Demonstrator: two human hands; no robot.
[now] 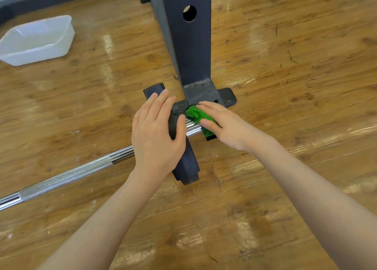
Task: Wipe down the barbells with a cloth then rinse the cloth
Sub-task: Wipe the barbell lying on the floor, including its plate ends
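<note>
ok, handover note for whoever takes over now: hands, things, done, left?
Left hand: flat on the black weight plate, steadying it.
Right hand: presses the green cloth onto the barbell sleeve beside the plate.
White tub: on the floor, far left.
Done: cannot tell how much is wiped.
Left: finish the bar, then rinse the cloth.

Left hand (157,133) lies flat, fingers straight; right hand (222,125) seemingly flat too.
</note>
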